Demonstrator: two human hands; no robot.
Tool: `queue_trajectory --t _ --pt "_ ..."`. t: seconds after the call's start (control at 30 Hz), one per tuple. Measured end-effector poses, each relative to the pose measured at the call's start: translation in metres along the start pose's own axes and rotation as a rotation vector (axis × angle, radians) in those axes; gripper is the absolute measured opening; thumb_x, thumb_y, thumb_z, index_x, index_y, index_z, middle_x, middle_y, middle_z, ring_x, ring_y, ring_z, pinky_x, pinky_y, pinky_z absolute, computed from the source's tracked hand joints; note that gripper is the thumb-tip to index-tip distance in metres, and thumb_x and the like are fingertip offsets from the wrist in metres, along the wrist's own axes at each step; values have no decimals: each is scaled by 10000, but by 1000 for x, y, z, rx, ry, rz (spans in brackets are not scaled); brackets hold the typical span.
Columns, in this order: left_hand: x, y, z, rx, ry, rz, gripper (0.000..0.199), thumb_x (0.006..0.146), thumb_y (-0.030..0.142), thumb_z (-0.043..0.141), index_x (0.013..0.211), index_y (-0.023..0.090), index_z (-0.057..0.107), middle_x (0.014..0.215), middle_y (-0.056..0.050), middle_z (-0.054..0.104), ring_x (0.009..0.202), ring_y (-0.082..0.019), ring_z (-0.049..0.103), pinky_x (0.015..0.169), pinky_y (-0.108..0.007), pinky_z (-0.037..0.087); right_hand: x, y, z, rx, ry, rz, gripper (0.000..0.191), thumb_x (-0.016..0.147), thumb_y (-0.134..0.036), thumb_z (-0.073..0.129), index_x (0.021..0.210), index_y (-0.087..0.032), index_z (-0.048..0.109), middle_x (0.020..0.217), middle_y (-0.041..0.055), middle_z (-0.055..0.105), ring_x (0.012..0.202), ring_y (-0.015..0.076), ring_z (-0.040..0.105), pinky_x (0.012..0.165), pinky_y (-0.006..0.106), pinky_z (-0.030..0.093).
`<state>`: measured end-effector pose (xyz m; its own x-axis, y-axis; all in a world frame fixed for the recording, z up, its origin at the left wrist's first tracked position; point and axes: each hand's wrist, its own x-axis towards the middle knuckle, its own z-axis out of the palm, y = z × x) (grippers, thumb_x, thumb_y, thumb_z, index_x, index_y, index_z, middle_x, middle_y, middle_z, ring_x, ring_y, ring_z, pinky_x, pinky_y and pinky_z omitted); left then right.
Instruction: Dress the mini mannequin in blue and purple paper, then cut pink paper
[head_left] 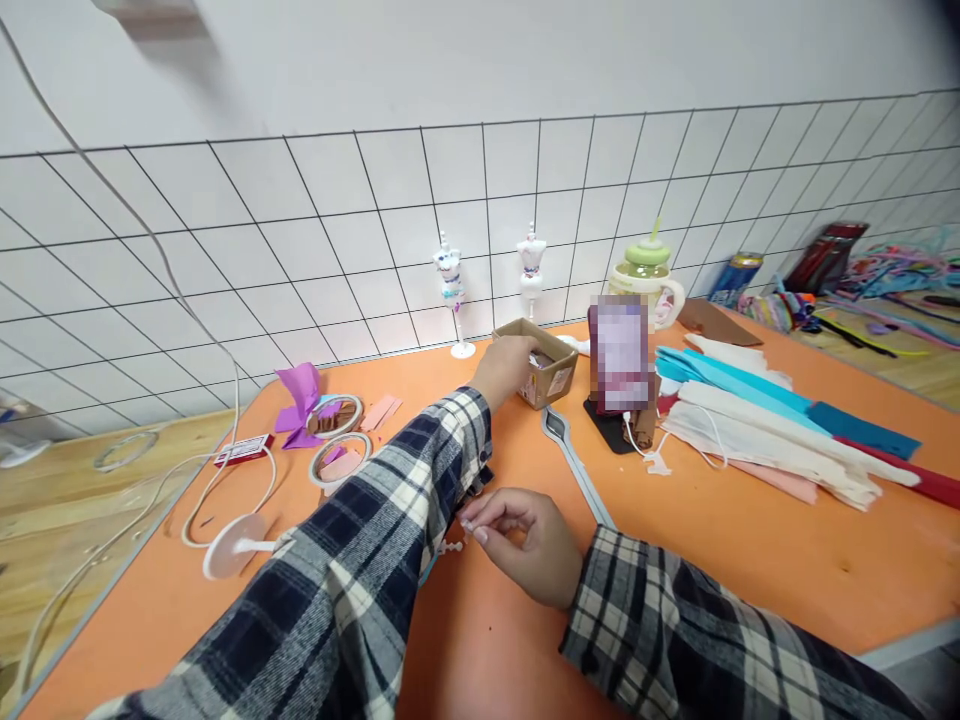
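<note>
My left hand reaches into a small brown box, its fingers hidden behind the rim and among the contents. Below it, my right hand is closed in a pinch, thumb against forefinger, with a tiny pale bit at the tips that is too small to name. Close to those fingertips, the knobbed end of a white mini dress form pokes out from under my left sleeve. Its round base shows on the other side, so the stand lies on its side with its middle covered by my arm.
Two small decorated dress forms, one left and one right, stand by the tiled wall. A phone, a green-lidded cup, crepe paper strips, grey scissors-like tool, tape rolls and a white cable surround my arms.
</note>
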<state>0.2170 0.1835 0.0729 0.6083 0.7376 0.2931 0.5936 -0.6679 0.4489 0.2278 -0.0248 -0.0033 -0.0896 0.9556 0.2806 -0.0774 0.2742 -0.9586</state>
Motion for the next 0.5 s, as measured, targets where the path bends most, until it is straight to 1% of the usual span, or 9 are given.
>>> queue_trajectory --t 0.13,0.2,0.23,0.27,0.33,0.4,0.43,0.47,0.5 --pt "3 -10 -11 57 28 53 222 864 154 577 996 176 754 1029 -104 732 1012 -263 638 934 -389 460 3 4 -1 26 11 67 83 797 -267 646 764 -191 642 947 97 743 893 187 696 721 302 549" --pt "4 -13 -18 70 39 72 171 851 193 621 947 166 760 1103 -119 708 1078 -278 614 972 -395 439 4 5 -1 39 20 88 100 793 -284 650 758 -191 633 947 100 742 905 195 697 746 318 553" --pt "3 -14 -20 68 41 82 173 860 211 622 957 169 758 1148 -116 694 1110 -276 602 987 -389 431 4 6 -1 44 22 92 109 792 -290 654 755 -191 628 947 101 741 908 198 697 753 322 554" --pt "3 -14 -21 61 42 90 206 882 220 599 1020 177 746 1185 -108 683 1128 -265 597 994 -379 429 5 7 0 48 23 92 117 791 -296 658 755 -190 626 948 101 741 908 200 697 757 325 555" --pt "0 -15 -20 40 38 92 355 937 201 506 1272 197 626 1189 -92 690 1108 -232 617 967 -358 450 5 9 0 60 17 90 127 795 -307 663 761 -190 627 947 97 740 901 201 698 762 331 557" --pt "-1 -15 -17 -1 41 83 530 951 139 435 1476 198 384 1117 -77 722 1059 -205 642 922 -337 476 5 10 0 75 16 92 137 802 -319 663 764 -192 629 946 92 739 891 198 699 766 332 558" --pt "-2 -15 -16 -32 58 78 604 938 108 435 1517 195 287 1093 -70 731 1052 -195 645 915 -327 480 5 10 -1 81 17 94 144 805 -327 664 767 -193 631 947 90 738 892 197 698 769 332 558" --pt "-2 -15 -17 -62 89 73 660 917 86 457 1531 195 238 1090 -65 732 1058 -189 641 919 -320 478 5 10 -2 82 17 97 154 807 -339 666 769 -194 633 947 89 737 898 198 697 771 331 558" --pt "-3 -15 -19 -86 133 64 695 894 75 490 1530 194 234 1111 -69 724 1069 -186 633 930 -316 473 5 11 -3 77 17 98 168 807 -353 669 769 -193 634 944 90 736 902 200 696 770 330 558"
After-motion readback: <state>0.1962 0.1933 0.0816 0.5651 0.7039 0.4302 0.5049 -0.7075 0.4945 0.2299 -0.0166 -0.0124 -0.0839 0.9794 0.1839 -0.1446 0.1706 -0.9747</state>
